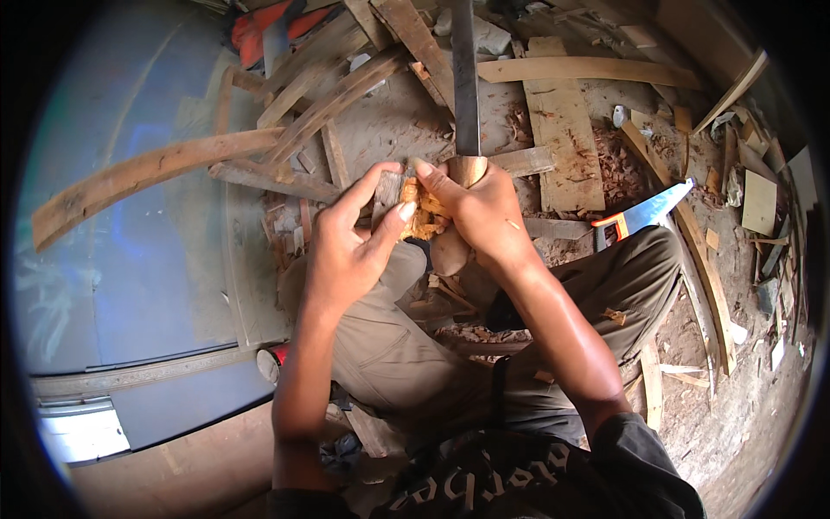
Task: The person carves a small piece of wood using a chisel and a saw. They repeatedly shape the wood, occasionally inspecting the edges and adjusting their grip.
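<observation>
A long plank [147, 179] lies to the left of the wood chunk [421, 216]. Just left of that chunk, the left hand [344, 245] pinches it between thumb and bent fingers, forearm slanting up from below. The grey-and-orange chunk sits between the two hands. Just right of it, the right hand [486, 210] closes around the wooden handle [468, 170] of a long blade [466, 86] pointing beyond the chunk, its thumb stretched toward the chunk's top, forearm angled inward. Farther right of the chunk rests a handsaw [647, 214].
</observation>
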The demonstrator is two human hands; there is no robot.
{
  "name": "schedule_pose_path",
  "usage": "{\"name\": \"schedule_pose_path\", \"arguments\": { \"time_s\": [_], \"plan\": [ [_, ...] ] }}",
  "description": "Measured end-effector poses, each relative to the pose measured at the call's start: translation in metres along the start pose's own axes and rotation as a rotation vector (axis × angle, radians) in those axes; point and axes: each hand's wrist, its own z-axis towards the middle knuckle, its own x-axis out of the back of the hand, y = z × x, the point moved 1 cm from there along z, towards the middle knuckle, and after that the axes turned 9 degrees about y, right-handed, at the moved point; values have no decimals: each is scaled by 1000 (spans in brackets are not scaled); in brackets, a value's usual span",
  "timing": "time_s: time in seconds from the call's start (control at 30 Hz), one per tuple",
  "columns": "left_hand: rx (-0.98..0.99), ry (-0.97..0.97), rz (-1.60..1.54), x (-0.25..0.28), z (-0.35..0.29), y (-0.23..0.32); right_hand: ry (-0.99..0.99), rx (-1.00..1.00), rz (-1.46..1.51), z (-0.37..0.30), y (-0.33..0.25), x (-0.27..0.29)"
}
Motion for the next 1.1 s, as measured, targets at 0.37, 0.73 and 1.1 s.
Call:
{"name": "schedule_pose_path", "arguments": {
  "time_s": [0.37,0.73,1.1],
  "plan": [
    [-49,-73,68,-1,43,1,-152,109,-254,22,3,26],
    [-8,-27,38,24,44,-23,149,-90,7,55,-2,70],
    [-91,-50,-67,11,51,-28,-18,18,-204,43,2,17]
  ]
}}
